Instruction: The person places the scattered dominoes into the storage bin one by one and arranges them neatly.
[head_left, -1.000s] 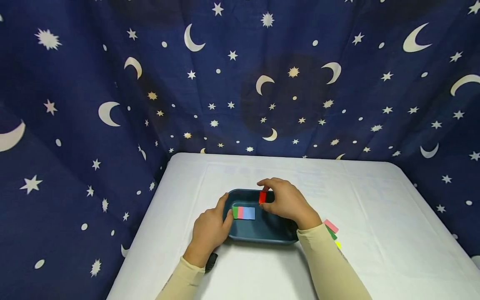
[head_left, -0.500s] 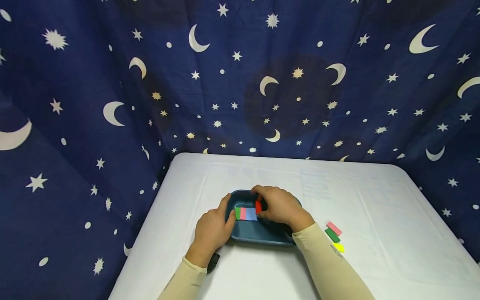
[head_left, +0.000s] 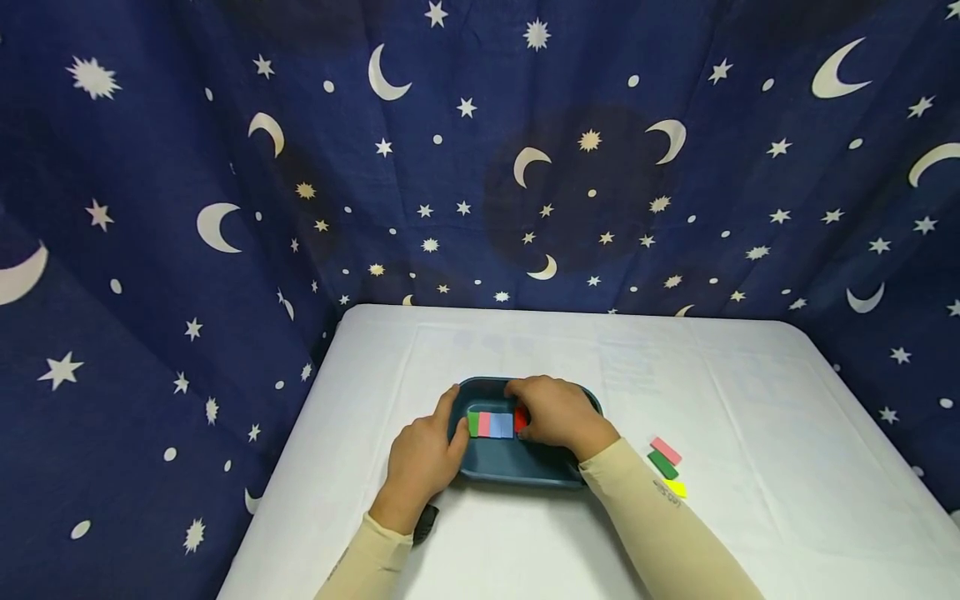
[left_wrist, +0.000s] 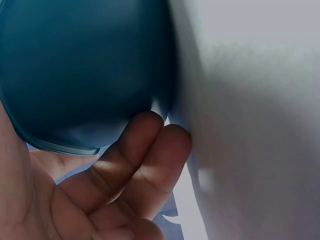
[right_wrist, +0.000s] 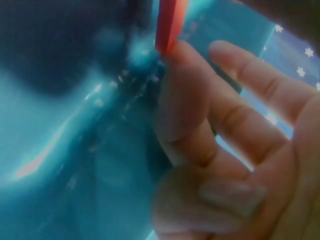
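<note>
My left hand (head_left: 420, 454) grips the left end of a dark teal tray (head_left: 517, 471), its thumb over the rim. In the left wrist view, curled fingers (left_wrist: 162, 155) lie against the tray's outer wall. Inside, a green block (head_left: 473, 424), a pink block (head_left: 484, 424) and blue blocks (head_left: 501, 426) form a row, side by side. At the row's right end, my right hand (head_left: 558, 412) pinches a red block (head_left: 521, 419), partly hidden by the fingers. The right wrist view shows the red block (right_wrist: 171, 25) upright at the fingertips, low inside the tray.
Right of the tray, a pink block (head_left: 666, 451), a green block (head_left: 663, 464) and a yellow block (head_left: 676, 488) lie on the white table (head_left: 750, 400). A dark blue curtain (head_left: 480, 200) with moons and stars hangs behind and at the sides.
My right hand has brought the red block left and down into the tray, up to the blue end of the row. My left hand keeps its grip on the tray.
</note>
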